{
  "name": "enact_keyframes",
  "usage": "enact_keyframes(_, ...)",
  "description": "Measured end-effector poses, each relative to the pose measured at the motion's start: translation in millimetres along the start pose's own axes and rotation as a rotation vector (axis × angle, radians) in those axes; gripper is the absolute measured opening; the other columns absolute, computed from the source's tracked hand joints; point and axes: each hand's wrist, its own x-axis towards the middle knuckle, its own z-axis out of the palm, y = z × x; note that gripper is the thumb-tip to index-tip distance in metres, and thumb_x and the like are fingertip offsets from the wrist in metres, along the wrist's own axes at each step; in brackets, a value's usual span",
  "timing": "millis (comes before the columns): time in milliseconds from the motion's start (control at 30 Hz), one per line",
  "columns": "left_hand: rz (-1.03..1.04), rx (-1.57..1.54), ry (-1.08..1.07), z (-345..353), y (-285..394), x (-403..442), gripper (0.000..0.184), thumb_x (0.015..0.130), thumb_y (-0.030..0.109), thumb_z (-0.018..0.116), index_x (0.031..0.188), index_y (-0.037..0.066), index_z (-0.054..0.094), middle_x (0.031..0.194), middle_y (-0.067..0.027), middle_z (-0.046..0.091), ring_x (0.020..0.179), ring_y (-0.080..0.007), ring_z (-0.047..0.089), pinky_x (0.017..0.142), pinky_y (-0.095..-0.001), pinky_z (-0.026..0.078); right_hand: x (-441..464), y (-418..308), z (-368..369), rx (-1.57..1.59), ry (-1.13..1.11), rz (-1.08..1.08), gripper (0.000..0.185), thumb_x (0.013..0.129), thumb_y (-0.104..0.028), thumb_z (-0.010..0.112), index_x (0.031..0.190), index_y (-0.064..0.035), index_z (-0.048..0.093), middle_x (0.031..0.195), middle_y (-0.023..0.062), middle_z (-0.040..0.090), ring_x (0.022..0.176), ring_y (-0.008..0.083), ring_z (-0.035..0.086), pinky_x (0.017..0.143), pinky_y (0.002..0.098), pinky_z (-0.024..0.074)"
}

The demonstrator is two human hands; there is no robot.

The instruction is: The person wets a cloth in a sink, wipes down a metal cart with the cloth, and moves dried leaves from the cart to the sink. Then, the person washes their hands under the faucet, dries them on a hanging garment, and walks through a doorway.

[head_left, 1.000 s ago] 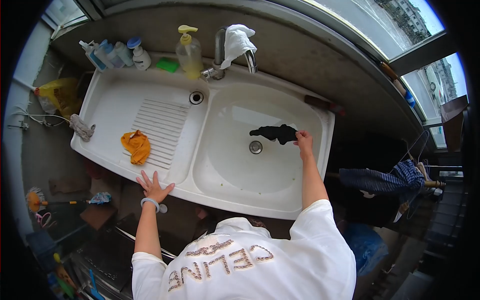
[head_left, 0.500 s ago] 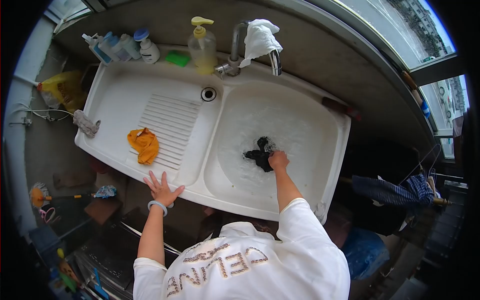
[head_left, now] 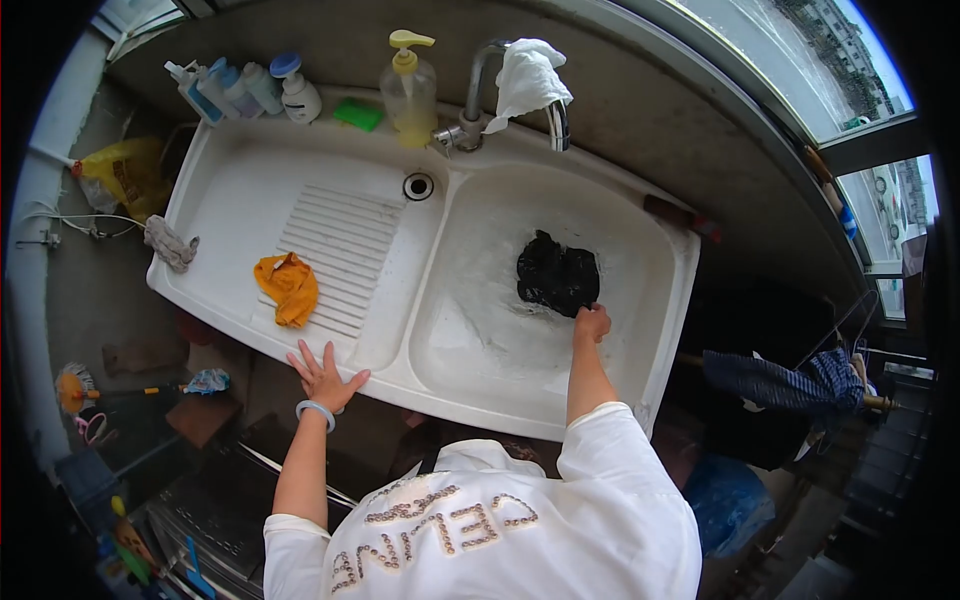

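Note:
In the right basin of the white sink [head_left: 425,330], a black cloth [head_left: 556,275] lies spread in the water. My right hand [head_left: 593,322] is closed on the cloth's lower right edge. Its exact kind of garment or cloth I cannot make out. My left hand [head_left: 325,378], with a pale bangle at the wrist, rests open on the sink's front rim, fingers spread. Just beyond it, a crumpled orange cloth [head_left: 287,290] lies on the ribbed washboard part [head_left: 345,235] of the left basin.
Along the back rim stand a pump bottle [head_left: 410,95] of yellowish liquid, a green sponge [head_left: 358,114] and several bottles [head_left: 298,92]. A white cloth [head_left: 527,82] hangs over the faucet [head_left: 558,130]. A grey rag [head_left: 171,243] drapes over the left corner.
My right hand has moved slightly right, and the black cloth has gone from bunched up to spread out, further back and right. My left hand has stayed in place.

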Motion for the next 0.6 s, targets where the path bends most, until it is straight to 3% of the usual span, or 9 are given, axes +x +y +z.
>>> enact_keyframes(67, -0.011, -0.009, -0.01, -3, 2, -1, 0.11, 0.071, 0.072, 0.063, 0.152, 0.014, 0.016, 0.153, -0.0247, -0.024, 0.136, -0.0504, -0.028, 0.112, -0.0587, 0.01, -18, -14, 29, -0.019, 0.216, -0.252, 0.041, 0.077, -0.026, 0.069, 0.115, -0.0103, 0.063, 0.108, 0.0137, 0.066, 0.101, 0.033, 0.061, 0.09, 0.0394, 0.047)
enact_keyframes(133, -0.019, -0.018, -0.028, -7, 6, -4, 0.11, 0.071, 0.071, 0.063, 0.152, 0.014, 0.016, 0.153, -0.0247, -0.024, 0.136, -0.0502, -0.028, 0.112, -0.0588, 0.01, -7, -27, 53, 0.073, -0.215, -0.298, 0.035, 0.079, -0.024, 0.07, 0.109, -0.008, 0.063, 0.1, 0.0096, 0.066, 0.095, 0.0264, 0.063, 0.084, 0.0338, 0.0482)
enact_keyframes(233, 0.01, 0.0, 0.011, 1, -1, 1, 0.11, 0.071, 0.071, 0.064, 0.152, 0.013, 0.016, 0.152, -0.0245, -0.025, 0.136, -0.0501, -0.029, 0.112, -0.0595, 0.01, 13, -44, 54, 0.846, -0.814, -0.362, 0.028, 0.08, -0.024, 0.072, 0.101, -0.0077, 0.061, 0.089, 0.005, 0.065, 0.085, 0.0193, 0.063, 0.076, 0.0315, 0.0488)
enact_keyframes(367, 0.004, -0.026, -0.005, -5, 4, 1, 0.11, 0.071, 0.071, 0.064, 0.152, 0.013, 0.016, 0.153, -0.0246, -0.024, 0.136, -0.0502, -0.029, 0.112, -0.0597, 0.01, 54, 28, 12, 0.625, -0.562, 0.157, 0.025, 0.075, -0.017, 0.07, 0.096, -0.0066, 0.062, 0.087, 0.0059, 0.065, 0.078, 0.0205, 0.063, 0.068, 0.0342, 0.0503)
enact_keyframes(467, 0.009, -0.02, 0.008, -1, 0, -2, 0.11, 0.071, 0.071, 0.064, 0.152, 0.013, 0.017, 0.153, -0.0246, -0.024, 0.136, -0.0504, -0.028, 0.112, -0.0596, 0.009, 44, 52, 7, 0.11, 0.0, -0.054, 0.037, 0.072, -0.019, 0.07, 0.106, -0.0037, 0.062, 0.086, 0.0069, 0.065, 0.082, 0.0215, 0.063, 0.076, 0.036, 0.0492)
enact_keyframes(533, -0.005, -0.032, 0.001, -3, 4, -3, 0.109, 0.071, 0.071, 0.064, 0.151, 0.013, 0.018, 0.153, -0.0247, -0.023, 0.136, -0.0507, -0.028, 0.112, -0.059, 0.009, 33, 36, 50, 0.228, 0.042, -0.298, 0.033, 0.076, -0.016, 0.067, 0.106, -0.0029, 0.062, 0.086, 0.0074, 0.065, 0.083, 0.024, 0.063, 0.078, 0.0386, 0.0493)
enact_keyframes(600, -0.008, -0.026, -0.008, -2, 5, -3, 0.109, 0.071, 0.071, 0.064, 0.151, 0.013, 0.018, 0.153, -0.0245, -0.023, 0.136, -0.0507, -0.028, 0.113, -0.0587, 0.008, 19, 1, 51, 0.586, -0.617, -0.201, 0.032, 0.077, -0.006, 0.063, 0.108, 0.001, 0.061, 0.101, 0.0086, 0.067, 0.088, 0.0266, 0.063, 0.082, 0.0363, 0.0487)
